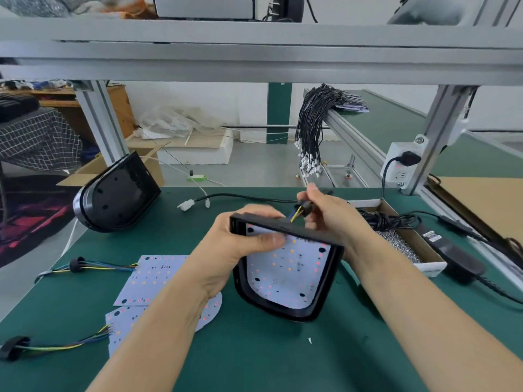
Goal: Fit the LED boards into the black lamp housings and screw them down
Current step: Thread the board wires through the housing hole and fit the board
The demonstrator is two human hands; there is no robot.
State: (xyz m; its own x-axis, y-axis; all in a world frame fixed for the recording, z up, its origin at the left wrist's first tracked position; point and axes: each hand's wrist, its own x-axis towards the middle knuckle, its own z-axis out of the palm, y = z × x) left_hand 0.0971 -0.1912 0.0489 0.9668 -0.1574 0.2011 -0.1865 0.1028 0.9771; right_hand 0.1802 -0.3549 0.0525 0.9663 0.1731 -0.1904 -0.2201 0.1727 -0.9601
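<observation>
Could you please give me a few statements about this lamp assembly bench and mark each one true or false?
1. The left hand holds the black housing tilted up off the mat. True.
2. The housing in hand is empty. False: a white LED board already sits inside it.
3. The right hand pinches the wire grommet behind the housing's top edge. True.
4. No spare LED boards remain on the mat. False: two loose boards with wire leads lie at the left.
5. A loose screw lies on the green mat near the housing. True.
</observation>
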